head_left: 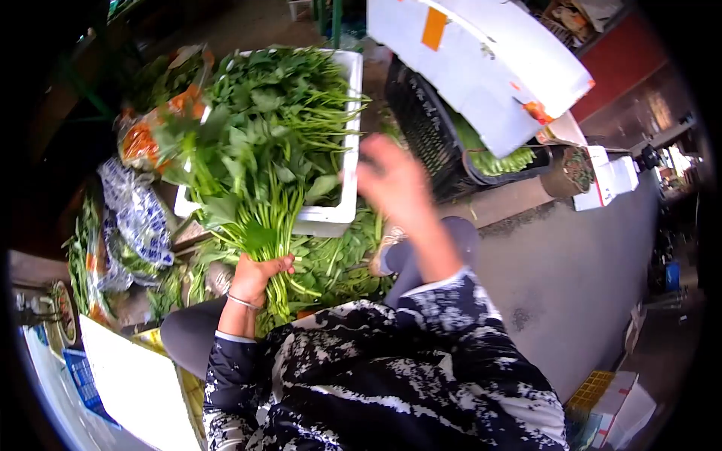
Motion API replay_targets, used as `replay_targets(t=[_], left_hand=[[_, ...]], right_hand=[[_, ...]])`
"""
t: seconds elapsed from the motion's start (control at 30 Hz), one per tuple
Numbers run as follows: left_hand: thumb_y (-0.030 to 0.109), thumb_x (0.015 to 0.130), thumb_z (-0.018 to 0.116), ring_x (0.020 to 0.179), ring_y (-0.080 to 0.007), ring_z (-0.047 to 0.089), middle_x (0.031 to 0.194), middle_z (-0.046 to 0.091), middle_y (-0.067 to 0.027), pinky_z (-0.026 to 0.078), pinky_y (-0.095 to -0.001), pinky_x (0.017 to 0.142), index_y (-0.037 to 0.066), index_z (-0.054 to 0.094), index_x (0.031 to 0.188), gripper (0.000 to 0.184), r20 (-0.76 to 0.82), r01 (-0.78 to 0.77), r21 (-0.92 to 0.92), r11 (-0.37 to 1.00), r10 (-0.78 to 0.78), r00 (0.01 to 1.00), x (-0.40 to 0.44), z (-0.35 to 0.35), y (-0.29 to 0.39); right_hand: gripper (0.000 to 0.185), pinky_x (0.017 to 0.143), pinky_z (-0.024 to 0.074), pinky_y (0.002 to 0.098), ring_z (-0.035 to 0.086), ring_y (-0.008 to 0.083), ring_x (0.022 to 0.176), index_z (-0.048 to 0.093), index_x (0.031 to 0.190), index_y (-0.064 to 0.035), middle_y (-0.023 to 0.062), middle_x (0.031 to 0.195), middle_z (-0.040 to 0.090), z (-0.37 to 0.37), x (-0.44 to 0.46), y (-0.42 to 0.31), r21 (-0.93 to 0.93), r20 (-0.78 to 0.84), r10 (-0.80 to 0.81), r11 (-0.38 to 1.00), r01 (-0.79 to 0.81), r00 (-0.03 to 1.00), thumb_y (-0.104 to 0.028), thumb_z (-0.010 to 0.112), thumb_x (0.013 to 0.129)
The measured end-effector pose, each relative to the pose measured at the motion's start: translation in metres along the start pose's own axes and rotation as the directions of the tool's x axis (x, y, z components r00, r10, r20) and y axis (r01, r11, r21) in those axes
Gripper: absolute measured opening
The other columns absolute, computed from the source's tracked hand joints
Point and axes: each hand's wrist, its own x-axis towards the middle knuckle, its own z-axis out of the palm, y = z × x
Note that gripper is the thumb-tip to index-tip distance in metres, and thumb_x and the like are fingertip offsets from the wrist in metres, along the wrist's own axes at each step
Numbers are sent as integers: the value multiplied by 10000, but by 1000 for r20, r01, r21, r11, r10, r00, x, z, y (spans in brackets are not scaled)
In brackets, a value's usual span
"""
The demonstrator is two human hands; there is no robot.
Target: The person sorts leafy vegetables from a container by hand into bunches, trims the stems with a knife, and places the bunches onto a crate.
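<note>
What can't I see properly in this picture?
All in the head view:
- Right hand: fingers blurred.
- White box: its bottom is hidden by leafy greens.
- Black crate: partly covered by the white board; its writing is too small to read.
- Far-right clutter: tiny, cut off by the dark edge.

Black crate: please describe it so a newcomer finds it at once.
Find the white box heaped with leafy greens. Just to its right, partly under a white board with an orange patch, is the black crate. Unlike that box, it is dark, with small holes in its wall.
</note>
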Motion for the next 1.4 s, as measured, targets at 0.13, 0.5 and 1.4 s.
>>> replay_targets(t=[0.13, 0.5, 1.4], left_hand=[[-9, 724, 587, 666, -183, 562, 774, 580, -109, 474, -274, 619, -64, 550, 874, 164, -131, -46, -210, 977, 19, 991, -3, -32, 19], [37, 790, 537, 785, -185, 558, 834, 578, -97, 465, -300, 762, -43, 540, 929, 161, -170, -249, -607, 754, 182, 968, 14, -48, 58], [67, 803, 523, 833, -195, 535, 821, 553, -60, 296, -574, 933, 34, 525, 865, 69, -131, -177, -757, 628, 119, 984, 65, 22, 68]], right_hand=[[313, 806, 394, 385, 512, 272, 971, 577, 1018, -97, 114, 1009, 560, -128, 22, -31, -923, -305, -726, 384, -4, 616, -264, 598, 754], [280, 700, 448, 458, 570, 390, 793, 586, 832, 0, 246, 827, 581, -217, 73, 8, -929, -369, -114, 15, -369, 923, -227, 423, 817], [245, 682, 430, 217, 583, 117, 777, 574, 905, 19, 73, 865, 617, -276, 65, 3, -173, -194, -123, 981, 90, 973, -212, 531, 835]])
